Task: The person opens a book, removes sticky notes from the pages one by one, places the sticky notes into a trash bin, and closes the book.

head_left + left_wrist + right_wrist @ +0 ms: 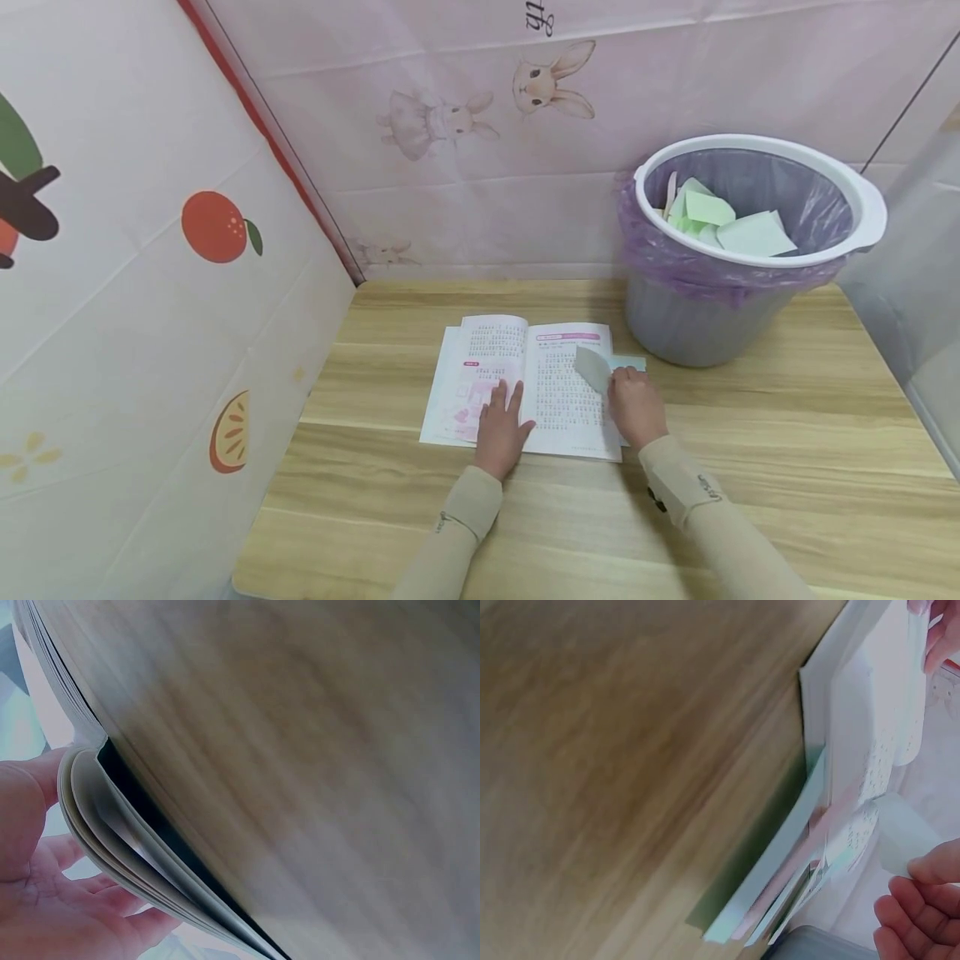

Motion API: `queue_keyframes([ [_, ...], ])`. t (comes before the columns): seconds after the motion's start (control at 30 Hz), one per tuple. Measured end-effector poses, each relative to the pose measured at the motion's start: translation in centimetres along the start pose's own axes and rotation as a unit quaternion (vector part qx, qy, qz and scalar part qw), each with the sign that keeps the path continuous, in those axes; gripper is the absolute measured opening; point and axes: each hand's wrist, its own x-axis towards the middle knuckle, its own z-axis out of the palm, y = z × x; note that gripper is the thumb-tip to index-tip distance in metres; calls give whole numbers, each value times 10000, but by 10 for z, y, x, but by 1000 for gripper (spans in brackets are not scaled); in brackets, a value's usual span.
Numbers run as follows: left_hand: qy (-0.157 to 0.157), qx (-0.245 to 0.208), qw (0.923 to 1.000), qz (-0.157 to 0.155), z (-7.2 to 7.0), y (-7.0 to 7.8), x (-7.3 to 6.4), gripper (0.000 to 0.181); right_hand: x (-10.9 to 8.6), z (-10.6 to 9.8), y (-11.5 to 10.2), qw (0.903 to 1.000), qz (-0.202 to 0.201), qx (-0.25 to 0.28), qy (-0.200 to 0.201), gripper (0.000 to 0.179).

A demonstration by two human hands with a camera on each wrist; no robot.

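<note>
An open book [566, 392] with printed pages lies on the table. My left hand [501, 432] rests spread on its left page, close to the spine. In the left wrist view, that hand [64, 877] lies over the curved pages by the book's lower edge. My right hand [636, 407] is at the right page's outer edge, pinching a pale green sticky note [592, 368] between thumb and finger. The right wrist view shows this note [904, 829] lifted at an angle over the print. Several pale green and pink paper strips [769, 859] jut from the book's side.
A grey bin [675, 321] with a white rim and purple liner stands at the table's back right. Several green paper pieces [753, 233] lie inside it. Printed cloth walls [480, 225] border the wooden table [360, 517] at the back and left.
</note>
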Motion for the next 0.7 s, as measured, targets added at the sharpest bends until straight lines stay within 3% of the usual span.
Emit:
queue_keyframes([
  [0.27,-295,76,9994,-162,-1,0,3,69,1,-3,5,9998,94,119,142,11],
  [0.7,-197,63,9997,-140,-2,0,2,69,3,-12,9,9981,46,277,550,11],
])
